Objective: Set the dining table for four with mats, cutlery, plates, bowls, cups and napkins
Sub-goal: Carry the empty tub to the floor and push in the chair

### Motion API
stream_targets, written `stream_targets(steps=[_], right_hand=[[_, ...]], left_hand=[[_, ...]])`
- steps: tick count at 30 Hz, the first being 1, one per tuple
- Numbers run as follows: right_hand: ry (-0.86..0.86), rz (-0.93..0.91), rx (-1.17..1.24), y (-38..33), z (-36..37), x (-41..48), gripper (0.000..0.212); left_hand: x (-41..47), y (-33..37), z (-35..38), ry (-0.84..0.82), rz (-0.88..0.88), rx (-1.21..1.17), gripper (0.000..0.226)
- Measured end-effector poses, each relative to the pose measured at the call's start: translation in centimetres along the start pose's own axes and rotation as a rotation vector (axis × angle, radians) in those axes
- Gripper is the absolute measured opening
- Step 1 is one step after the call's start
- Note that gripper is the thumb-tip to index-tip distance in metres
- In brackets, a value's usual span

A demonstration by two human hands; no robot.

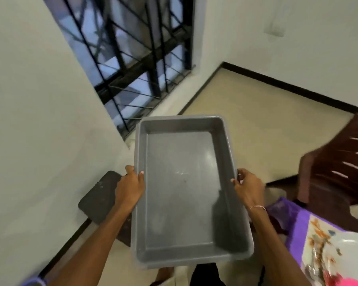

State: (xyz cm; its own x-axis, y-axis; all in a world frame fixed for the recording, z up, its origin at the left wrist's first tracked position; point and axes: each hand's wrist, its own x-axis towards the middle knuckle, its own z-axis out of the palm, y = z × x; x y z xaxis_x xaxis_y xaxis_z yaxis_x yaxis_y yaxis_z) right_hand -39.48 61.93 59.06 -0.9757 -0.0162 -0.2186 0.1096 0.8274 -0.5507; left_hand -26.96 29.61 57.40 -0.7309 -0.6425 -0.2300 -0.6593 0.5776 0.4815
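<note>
While left grip [130, 188], right grip [249, 188] flank tray [184, 203]

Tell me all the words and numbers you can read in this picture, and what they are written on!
There are no words or numbers that can be read anywhere here.
Grey tray, gripped by the left hand and the right hand: plain, with no label or brand showing.
Purple mat: it has a colourful printed picture, but it is blurred and no letters can be made out.
</note>
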Motion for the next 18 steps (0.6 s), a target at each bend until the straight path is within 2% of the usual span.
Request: stream_targets(steps=[5, 9, 12, 15, 18], right_hand=[[-0.159, -0.238, -0.043, -5.9, 3.2, 5.9, 0.016], [-0.349, -0.379, -0.007, -9.8, 6.3, 8.1, 0.030], [-0.453, -0.476, -0.010, -11.8, 8.9, 8.8, 0.025], [-0.514, -0.509, -0.059, -12.5, 10.8, 8.9, 0.023], [-0.519, -0.503, -0.100, -12.6, 12.5, 8.7, 0.034]], left_hand=[[-1.5, -3.8, -1.8, 0.108, -0.268, -0.182, 0.034], [-5.2, -6.6, -2.5, 0.223, -0.481, -0.248, 0.035], [-7.7, -9.0, -1.7, 0.341, -0.606, -0.332, 0.027], [-9.6, -10.2, -0.2, 0.449, -0.726, -0.451, 0.013], [-10.6, -11.1, 1.9, 0.556, -0.866, -0.592, 0.020]])
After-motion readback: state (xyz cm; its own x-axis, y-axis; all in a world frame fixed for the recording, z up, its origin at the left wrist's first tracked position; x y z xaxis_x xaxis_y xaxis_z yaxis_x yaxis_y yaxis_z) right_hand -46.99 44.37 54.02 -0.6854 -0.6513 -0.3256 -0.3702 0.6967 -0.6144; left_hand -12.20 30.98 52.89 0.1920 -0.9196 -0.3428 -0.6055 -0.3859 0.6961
